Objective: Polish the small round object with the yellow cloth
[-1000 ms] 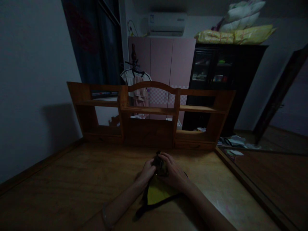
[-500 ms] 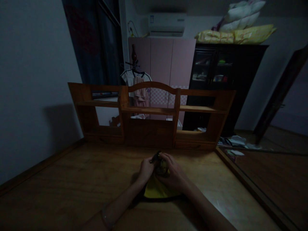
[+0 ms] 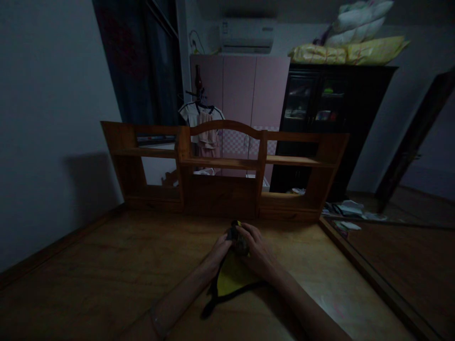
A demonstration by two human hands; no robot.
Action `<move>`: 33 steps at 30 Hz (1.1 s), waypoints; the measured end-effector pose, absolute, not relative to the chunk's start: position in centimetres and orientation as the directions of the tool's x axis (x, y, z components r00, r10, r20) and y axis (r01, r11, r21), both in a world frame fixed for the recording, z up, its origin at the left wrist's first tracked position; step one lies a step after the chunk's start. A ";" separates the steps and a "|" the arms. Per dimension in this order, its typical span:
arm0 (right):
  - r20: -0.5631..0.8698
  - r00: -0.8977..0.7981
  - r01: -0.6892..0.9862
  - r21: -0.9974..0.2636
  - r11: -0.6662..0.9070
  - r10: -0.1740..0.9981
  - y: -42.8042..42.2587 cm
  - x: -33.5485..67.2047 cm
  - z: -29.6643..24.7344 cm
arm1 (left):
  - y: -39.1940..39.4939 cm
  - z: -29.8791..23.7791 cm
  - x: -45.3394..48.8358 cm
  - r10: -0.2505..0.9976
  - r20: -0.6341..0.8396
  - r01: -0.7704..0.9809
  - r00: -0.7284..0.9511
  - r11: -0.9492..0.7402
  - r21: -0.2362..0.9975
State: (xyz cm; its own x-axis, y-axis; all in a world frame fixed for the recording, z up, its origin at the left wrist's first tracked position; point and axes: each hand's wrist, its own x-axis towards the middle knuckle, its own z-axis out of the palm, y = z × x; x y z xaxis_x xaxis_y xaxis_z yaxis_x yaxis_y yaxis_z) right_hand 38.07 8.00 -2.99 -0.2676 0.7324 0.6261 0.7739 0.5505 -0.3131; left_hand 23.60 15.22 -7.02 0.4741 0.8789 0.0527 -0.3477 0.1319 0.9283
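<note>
Left hand [image 3: 221, 248] and right hand [image 3: 259, 253] pinch the bunched top of a yellow cloth [image 3: 232, 280], likely soft, limp and light, best gripped there.

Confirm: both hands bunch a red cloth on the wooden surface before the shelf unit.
Not red: the head view shows a yellow cloth with dark edging. The left hand and right hand bunch it on the wooden surface, before the shelf unit.
</note>
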 end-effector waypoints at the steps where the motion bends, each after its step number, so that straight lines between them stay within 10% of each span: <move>1: 0.624 -0.267 0.773 -0.317 0.550 0.735 8.0 38.1 -3.0 | 15.1 -6.9 23.6 0.870 0.029 -0.335 0.492 0.159 0.929; 25: 0.548 -0.332 0.651 -0.456 0.607 0.768 6.7 38.1 -1.8 | 16.2 -5.9 22.8 0.964 0.245 0.063 0.104 -0.252 0.966; 33: 0.625 -0.260 0.711 -0.391 0.584 0.736 7.1 37.9 -1.7 | 16.6 -6.8 22.8 0.950 0.211 0.050 0.229 -0.228 0.972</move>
